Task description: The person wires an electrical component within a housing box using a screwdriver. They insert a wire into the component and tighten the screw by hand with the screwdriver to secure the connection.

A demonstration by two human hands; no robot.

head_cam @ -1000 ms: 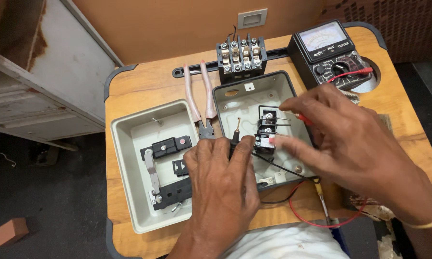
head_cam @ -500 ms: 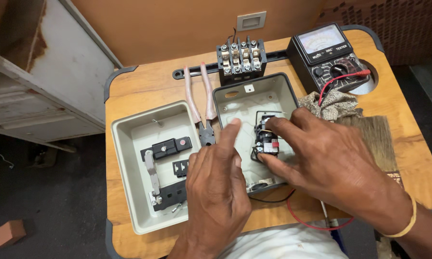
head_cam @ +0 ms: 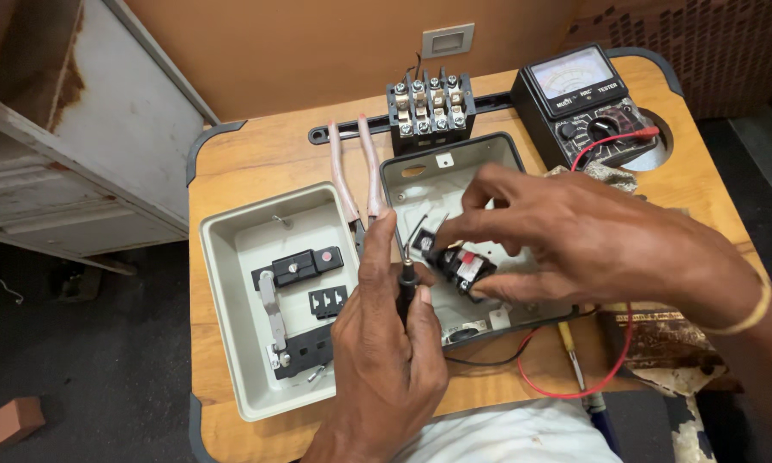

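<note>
My left hand grips a thin black meter probe, its tip pointing up toward a small black switch part with a red mark. My right hand holds that part between fingers and thumb, over the open grey metal box. The box's grey lid half, with black fittings and a metal lever, lies to the left of my left hand. Black and red leads trail across the wooden table near its front edge.
An analogue multimeter sits at the back right. A black terminal block stands behind the box. Pink-handled pliers lie between lid and box. A screwdriver rests at the front. A grey cabinet stands left.
My right hand has lifted the black switch part up out of the box. My left hand shifted slightly and now shows the probe held upright.
</note>
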